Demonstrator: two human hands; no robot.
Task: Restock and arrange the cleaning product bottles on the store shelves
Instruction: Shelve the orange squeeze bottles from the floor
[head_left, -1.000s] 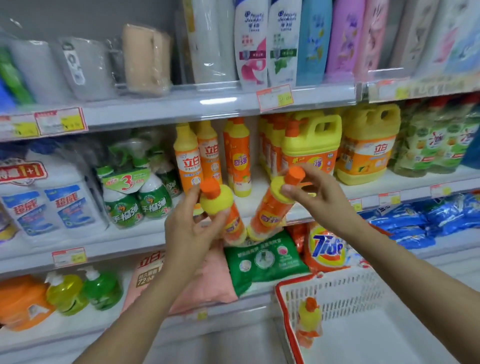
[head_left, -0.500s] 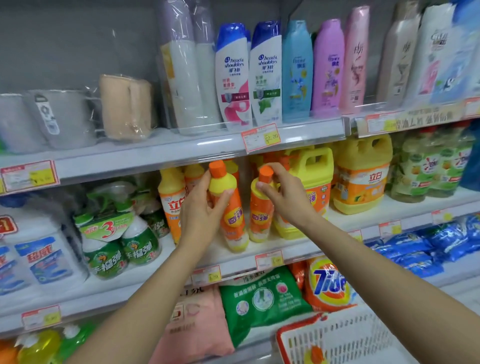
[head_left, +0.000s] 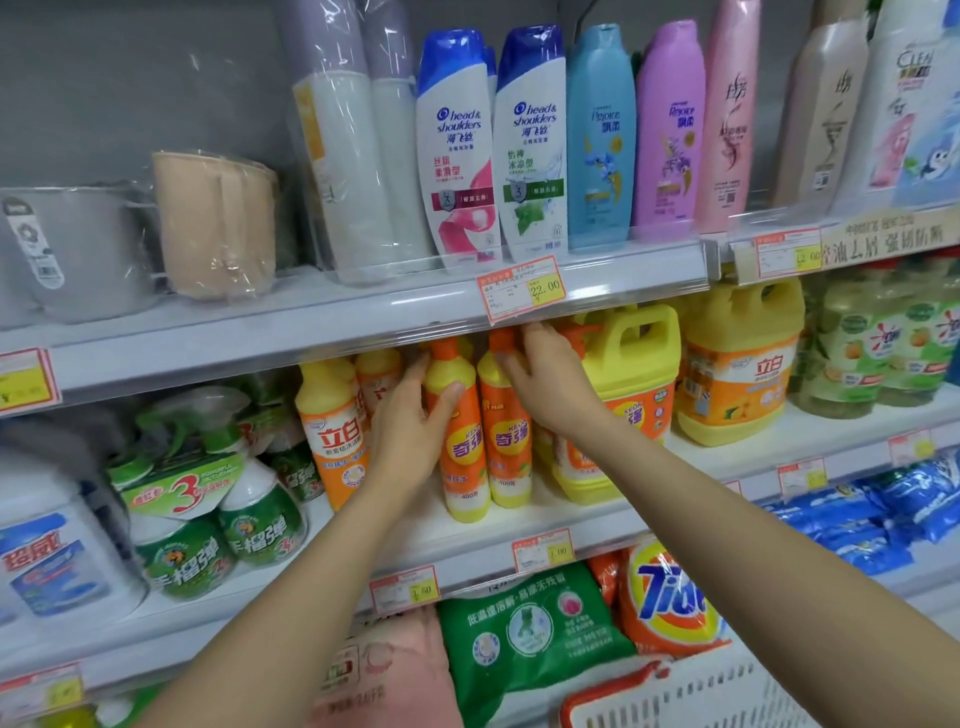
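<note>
Our left hand (head_left: 410, 436) grips the left dish-soap bottle (head_left: 462, 457) round its shoulder; our right hand (head_left: 550, 387) curls round the neck of the right dish-soap bottle (head_left: 511, 452). Both stand upright, touching, on the middle shelf (head_left: 467, 540) beside a yellow jug (head_left: 631, 364).

Yellow bodies, orange labels and caps: left dish-soap bottle (head_left: 460, 441), right dish-soap bottle (head_left: 508, 436). Yellow, orange label: jug (head_left: 737, 364). White, blue caps: shampoo bottles (head_left: 457, 145). White lattice, red rim: basket (head_left: 675, 699). Green, seemingly white-shouldered through blur: spray bottles (head_left: 260, 519).
</note>
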